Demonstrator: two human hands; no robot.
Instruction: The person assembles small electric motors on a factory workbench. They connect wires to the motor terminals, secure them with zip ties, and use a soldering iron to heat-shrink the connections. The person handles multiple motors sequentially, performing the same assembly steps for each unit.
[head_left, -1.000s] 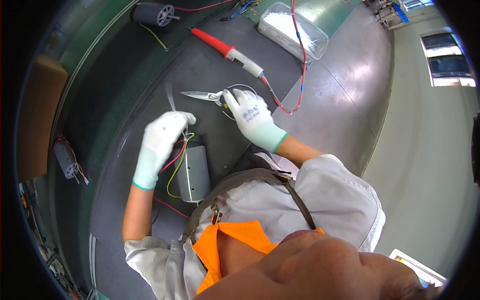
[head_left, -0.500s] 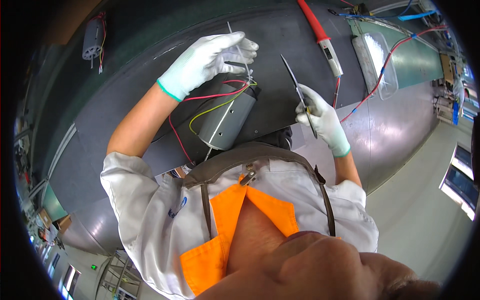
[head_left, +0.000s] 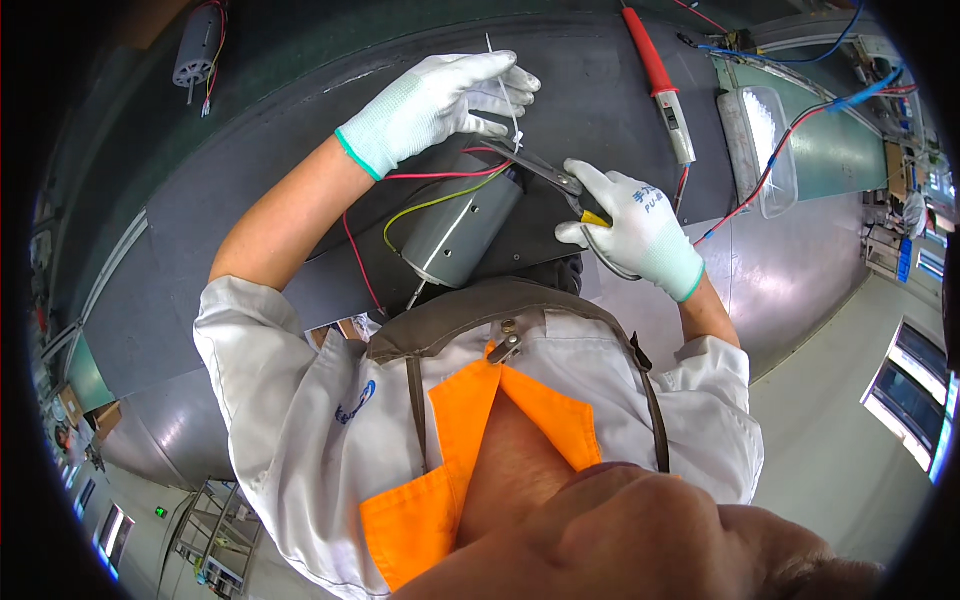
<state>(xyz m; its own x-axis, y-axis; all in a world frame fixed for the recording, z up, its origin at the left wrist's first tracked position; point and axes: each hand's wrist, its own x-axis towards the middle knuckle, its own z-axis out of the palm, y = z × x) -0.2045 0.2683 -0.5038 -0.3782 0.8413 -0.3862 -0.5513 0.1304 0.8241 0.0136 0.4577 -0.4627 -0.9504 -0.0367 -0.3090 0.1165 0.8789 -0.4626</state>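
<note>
The white-gloved left hand (head_left: 445, 110) has its fingers bent around a thin white cable tie (head_left: 511, 105), whose tail sticks up past the top finger. At its lower end the tie meets a bundle of red and yellow-green wires (head_left: 455, 197) by the motor's far end. That grey cylindrical motor (head_left: 463, 232) lies tilted on the bench, its shaft toward me. In the gloved right hand (head_left: 635, 225) are scissors (head_left: 548, 172) with a yellow mark at the handle. Their blades point left and reach the tie's base; the fingers partly hide the handles.
Another grey motor with wires (head_left: 197, 48) lies far left. A red and grey hand tool (head_left: 665, 95) with a cable lies right of the scissors, beside a clear plastic box (head_left: 782, 150) of white strips. Red and blue cables (head_left: 770, 165) cross the right side of the dark bench (head_left: 250, 190).
The scissors have swung from upright, apart from the motor, to pointing left with their blades at the cable tie. The left hand stays at the tie. The whole view has shifted slightly.
</note>
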